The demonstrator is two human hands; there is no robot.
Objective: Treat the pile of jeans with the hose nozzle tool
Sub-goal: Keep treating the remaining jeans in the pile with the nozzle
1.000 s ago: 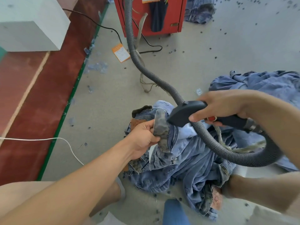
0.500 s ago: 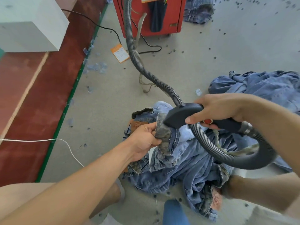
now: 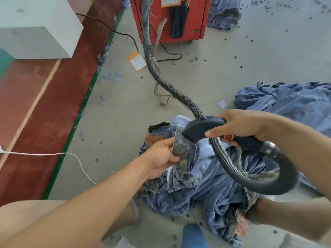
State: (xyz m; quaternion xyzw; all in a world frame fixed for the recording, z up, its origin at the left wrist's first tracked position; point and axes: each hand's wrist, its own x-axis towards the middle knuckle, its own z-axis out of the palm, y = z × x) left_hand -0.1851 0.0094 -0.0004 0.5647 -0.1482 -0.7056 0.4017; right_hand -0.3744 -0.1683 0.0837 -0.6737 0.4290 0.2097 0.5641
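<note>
A pile of jeans (image 3: 206, 185) lies heaped on the grey floor in front of the person. The left hand (image 3: 161, 158) pinches a raised, stained fold of denim (image 3: 181, 149) between thumb and curled fingers, holding it up from the pile. The right hand (image 3: 240, 127) is wrapped around the black handle of the hose nozzle tool (image 3: 202, 129), forefinger stretched along its side near a red button (image 3: 228, 136). Over the last second the nozzle mouth has eased left and down, and now sits touching the top of the held fold, so treatment of this spot looks to be under way. The ribbed grey hose (image 3: 152, 56) loops below the wrist and runs back to a red machine (image 3: 197, 18). More denim (image 3: 286, 101) lies to the right.
</note>
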